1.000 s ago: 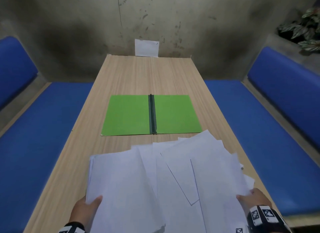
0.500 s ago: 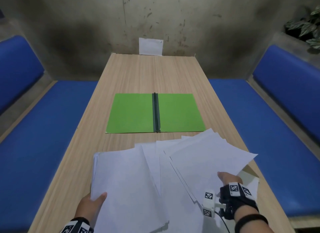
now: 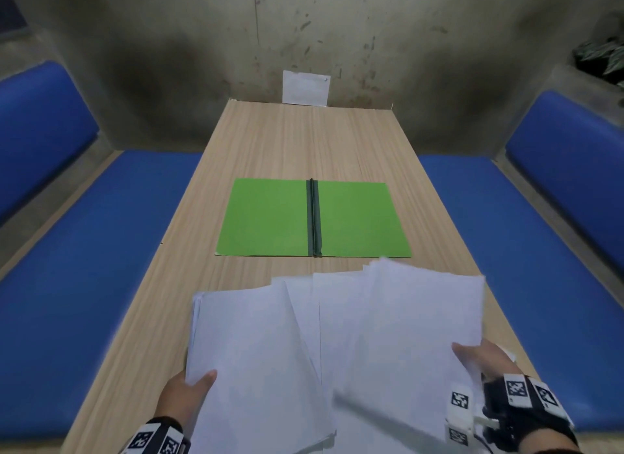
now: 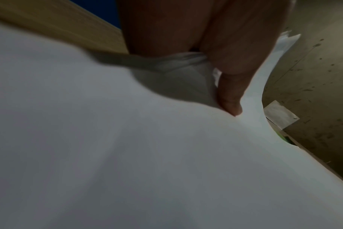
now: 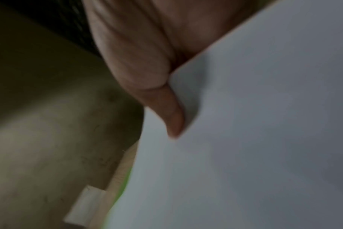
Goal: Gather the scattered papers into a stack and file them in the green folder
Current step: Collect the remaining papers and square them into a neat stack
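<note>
You hold the papers [image 3: 334, 345] as a loose white fan above the near end of the wooden table [image 3: 304, 142], sheets overlapping and skewed, edges not squared; their exact number cannot be counted. Your left hand [image 3: 185, 399] grips the left edge, thumb pressed on top, the paper buckling under it in the left wrist view. Your right hand [image 3: 479, 359] pinches the right edge, thumb over the top sheet. One green folder [image 3: 270, 217] lies open and flat mid-table, dark spine down the middle, just beyond the fan's far edge and apart from it. One small white sheet [image 3: 305, 88] is fixed to the stained wall [image 3: 388, 31] past the table's far end. Two blue benches [image 3: 108, 251] flank the table. One plant [image 3: 604, 60] sits far right
</note>
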